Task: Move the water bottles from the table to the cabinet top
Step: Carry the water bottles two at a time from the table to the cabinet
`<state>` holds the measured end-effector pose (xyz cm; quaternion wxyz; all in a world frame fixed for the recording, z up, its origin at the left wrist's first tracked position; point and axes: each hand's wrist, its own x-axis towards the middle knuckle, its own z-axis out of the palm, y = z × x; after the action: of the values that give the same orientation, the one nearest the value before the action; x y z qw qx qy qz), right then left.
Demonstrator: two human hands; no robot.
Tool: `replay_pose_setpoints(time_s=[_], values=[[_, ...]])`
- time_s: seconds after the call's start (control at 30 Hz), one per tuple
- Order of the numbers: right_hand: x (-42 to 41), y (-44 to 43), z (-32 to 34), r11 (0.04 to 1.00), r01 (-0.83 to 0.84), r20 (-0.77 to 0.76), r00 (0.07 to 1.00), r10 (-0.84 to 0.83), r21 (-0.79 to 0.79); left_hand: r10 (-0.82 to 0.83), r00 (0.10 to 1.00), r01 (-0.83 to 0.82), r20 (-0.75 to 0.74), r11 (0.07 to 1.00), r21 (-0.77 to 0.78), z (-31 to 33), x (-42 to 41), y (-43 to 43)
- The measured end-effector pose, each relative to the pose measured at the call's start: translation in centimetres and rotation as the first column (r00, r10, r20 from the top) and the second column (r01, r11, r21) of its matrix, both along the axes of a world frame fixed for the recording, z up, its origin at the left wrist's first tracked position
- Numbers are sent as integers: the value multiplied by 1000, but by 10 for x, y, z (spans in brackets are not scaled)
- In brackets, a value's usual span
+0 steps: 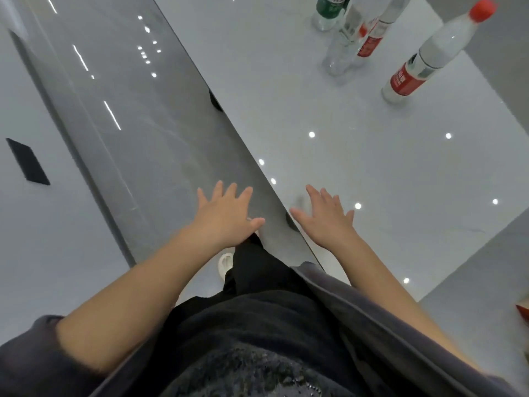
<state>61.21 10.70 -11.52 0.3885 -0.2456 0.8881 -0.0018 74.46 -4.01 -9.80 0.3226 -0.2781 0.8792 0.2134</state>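
Found four water bottles upright on the far part of the glossy white desk [372,167], all out of reach of either hand. Recorded the red-capped bottle [429,55] nearest, standing apart to the right; behind it a clear bottle [339,57] and a red-labelled bottle [370,45] close together; furthest back, the green-labelled bottle [329,10], cut off by the frame edge. Observed the left hand [226,213] palm down past the desk edge, above the grey floor [128,110]. Observed the right hand [326,219] palm down over the near desk edge; cannot tell whether touching. Noted fingers of both spread wide, holding nothing. Noted a white shoe [224,263] on the floor below.
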Motion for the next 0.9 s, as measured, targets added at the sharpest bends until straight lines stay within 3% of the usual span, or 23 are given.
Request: replay_pose_setpoints(time_s=[0.37, 0.6, 0.73, 0.9], values=[[-91, -94, -21, 957, 279, 42, 960, -277, -74, -250, 968, 249, -13, 967, -51, -9, -117, -116], [-137, -129, -18, 890, 440, 72, 898, -434, -118, -261, 963, 263, -71, 965, 19, -15, -182, -159], [-161, -148, -14, 759, 583, 75, 804, -589, -289, -260, 951, 277, -169, 957, 87, -23, -221, -181], [-185, -185, -14, 433, 764, 219, 582, -783, -478, -286, 928, 323, -241, 938, 130, -35, -280, -223]])
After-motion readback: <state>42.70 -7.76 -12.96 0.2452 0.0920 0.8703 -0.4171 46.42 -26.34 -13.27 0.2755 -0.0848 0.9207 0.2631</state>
